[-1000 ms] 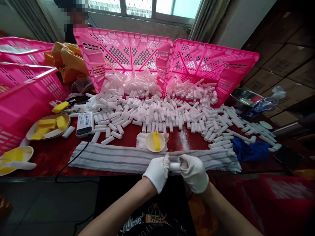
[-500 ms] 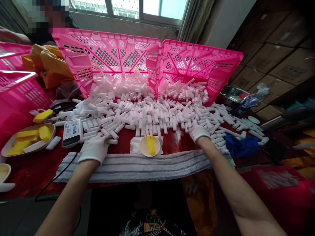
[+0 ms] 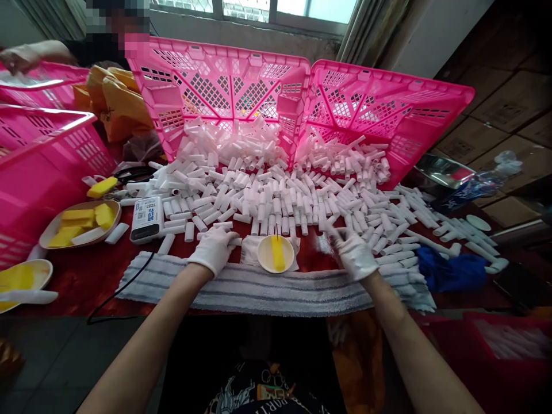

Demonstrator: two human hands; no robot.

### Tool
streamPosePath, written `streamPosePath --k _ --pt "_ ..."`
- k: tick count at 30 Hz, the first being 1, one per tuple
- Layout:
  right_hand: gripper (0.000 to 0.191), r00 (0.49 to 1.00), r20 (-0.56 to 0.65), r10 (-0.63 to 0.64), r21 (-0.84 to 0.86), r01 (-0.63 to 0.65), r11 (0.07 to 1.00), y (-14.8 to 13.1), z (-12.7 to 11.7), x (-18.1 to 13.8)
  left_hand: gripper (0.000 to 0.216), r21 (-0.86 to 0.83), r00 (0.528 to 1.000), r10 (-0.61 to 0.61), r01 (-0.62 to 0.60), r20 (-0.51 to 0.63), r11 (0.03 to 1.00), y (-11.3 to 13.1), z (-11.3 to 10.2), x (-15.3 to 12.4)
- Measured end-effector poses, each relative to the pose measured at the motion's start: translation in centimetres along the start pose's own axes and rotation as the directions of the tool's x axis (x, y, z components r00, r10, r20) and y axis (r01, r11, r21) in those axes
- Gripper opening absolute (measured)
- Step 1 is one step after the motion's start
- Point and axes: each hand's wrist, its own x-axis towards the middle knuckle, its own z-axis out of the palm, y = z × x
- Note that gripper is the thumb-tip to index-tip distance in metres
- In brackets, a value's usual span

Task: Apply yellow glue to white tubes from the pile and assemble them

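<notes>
My left hand (image 3: pixel 214 250), in a white glove, is closed on a short white tube (image 3: pixel 235 242) to the left of a small round dish (image 3: pixel 264 265). A yellow sponge strip (image 3: pixel 278 253) with a thin dark pin-like piece sticking up lies in that dish, which rests on a folded white cloth (image 3: pixel 249 253). To the dish's right hovers my right hand (image 3: pixel 354 254), also gloved, its fingers smeared by motion near the front of the tube pile. Whether it holds anything is unclear. A wide heap of white tubes (image 3: pixel 267 198) spreads in front of both hands.
Two tilted pink baskets (image 3: pixel 233 69) spill tubes onto the red table. A striped towel (image 3: pixel 276 293) lines the front edge. At left are a boxy white device (image 3: pixel 146 219), a plate (image 3: pixel 48 244) of yellow sponges and a co-worker's arm (image 3: pixel 52 50). A blue cloth (image 3: pixel 451 269) lies right.
My left hand has moved right, toward the dish, with a tube at its fingertips. My right hand has drawn back slightly from the pile. The head view has shifted a little left.
</notes>
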Motion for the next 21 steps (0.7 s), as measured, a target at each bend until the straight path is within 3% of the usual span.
streamPosePath --k 3,5,8,10,13,15,19,21 --pt "0.048 0.943 0.332 0.013 0.212 -0.088 0.973 -2.3 2.6 -2.2 0.026 -0.283 0.991 -0.112 0.088 -0.072 0.955 0.7 0.5 0.2" --pt "0.047 0.899 0.437 0.015 0.312 -0.167 0.935 -3.4 4.6 -2.7 0.036 -0.527 0.959 -0.267 0.180 -0.092 0.830 1.6 0.9 0.0" --pt "0.038 0.943 0.332 0.019 0.318 -0.131 0.939 -4.0 6.8 -2.3 0.047 -0.793 0.928 -0.371 0.255 0.039 0.554 3.4 1.8 -0.5" --pt "0.030 0.968 0.239 -0.080 0.302 0.005 0.953 -3.9 7.4 -2.1 0.043 -0.842 0.924 -0.363 0.291 0.124 0.453 4.2 2.5 -0.9" --pt "0.020 0.930 0.188 -0.314 0.222 0.271 0.936 -3.3 7.5 -2.2 0.034 -0.812 0.912 -0.380 0.336 0.154 0.477 4.5 3.4 -1.2" --pt "0.020 0.908 0.188 -0.374 0.168 0.345 0.923 -2.6 7.4 -2.6 0.035 -0.775 0.910 -0.387 0.350 0.149 0.525 4.3 3.8 -1.4" --pt "0.033 0.955 0.204 -0.216 0.170 0.183 0.968 -1.4 7.7 -3.4 0.036 -0.660 0.939 -0.319 0.320 0.126 0.680 4.0 3.6 -1.6" --pt "0.029 0.961 0.174 -0.213 0.132 0.192 0.973 -1.0 7.7 -3.7 0.035 -0.587 0.949 -0.297 0.303 0.109 0.751 4.1 3.3 -1.6"
